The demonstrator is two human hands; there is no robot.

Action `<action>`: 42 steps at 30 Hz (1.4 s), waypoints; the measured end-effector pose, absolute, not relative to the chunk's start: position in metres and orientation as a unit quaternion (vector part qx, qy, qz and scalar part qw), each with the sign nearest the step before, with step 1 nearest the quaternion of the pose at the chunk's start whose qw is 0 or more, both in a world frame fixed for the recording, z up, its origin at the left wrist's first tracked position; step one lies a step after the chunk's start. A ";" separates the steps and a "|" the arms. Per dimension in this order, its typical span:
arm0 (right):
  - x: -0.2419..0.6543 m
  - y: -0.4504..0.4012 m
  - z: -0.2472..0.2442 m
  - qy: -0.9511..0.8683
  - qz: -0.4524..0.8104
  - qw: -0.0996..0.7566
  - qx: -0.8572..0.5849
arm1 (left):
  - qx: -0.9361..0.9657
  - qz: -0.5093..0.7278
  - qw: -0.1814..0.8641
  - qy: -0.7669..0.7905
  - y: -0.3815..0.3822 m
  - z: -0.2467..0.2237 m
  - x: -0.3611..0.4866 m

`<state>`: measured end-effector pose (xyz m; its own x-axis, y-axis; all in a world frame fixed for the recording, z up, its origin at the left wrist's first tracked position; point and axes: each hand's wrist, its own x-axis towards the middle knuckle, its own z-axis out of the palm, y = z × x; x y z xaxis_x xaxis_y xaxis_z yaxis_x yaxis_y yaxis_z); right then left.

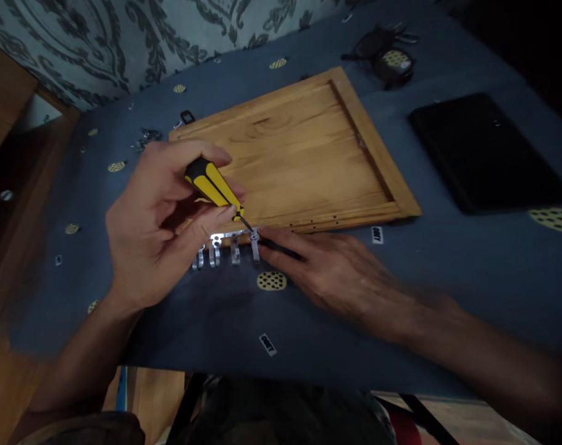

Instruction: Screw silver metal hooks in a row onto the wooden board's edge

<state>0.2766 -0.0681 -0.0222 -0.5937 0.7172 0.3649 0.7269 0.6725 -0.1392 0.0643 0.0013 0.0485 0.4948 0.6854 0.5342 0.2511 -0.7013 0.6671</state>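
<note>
My left hand [155, 216] is closed around a yellow and black screwdriver [216, 188]. Its thin shaft slants down to the top of a silver metal hook [255, 246] at the near edge of a framed wooden board [281, 154]. With fingertips pinched at that same hook, my right hand [327, 262] rests from the right. A dark strip shows between its fingers; I cannot tell if it is a thing or shadow. Several more metal hooks [215, 250] line the edge to the left, and small dark holes [312, 222] dot it to the right.
A pile of small metal hardware [147, 139] lies past my left hand. Dark sunglasses [385, 55] and a black tablet [489, 151] lie to the right on the blue patterned tablecloth [336, 352]. Behind the table is a patterned wall [137, 43].
</note>
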 end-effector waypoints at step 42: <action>0.277 -0.069 -0.025 -0.891 -0.020 0.217 -0.398 | 0.871 0.350 0.283 0.199 0.027 0.049 0.059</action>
<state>0.2774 -0.0691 -0.0245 -0.5899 0.7003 0.4019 0.7173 0.6831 -0.1373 0.0589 0.0266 0.0495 0.6756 0.5449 0.4966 0.1492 -0.7608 0.6317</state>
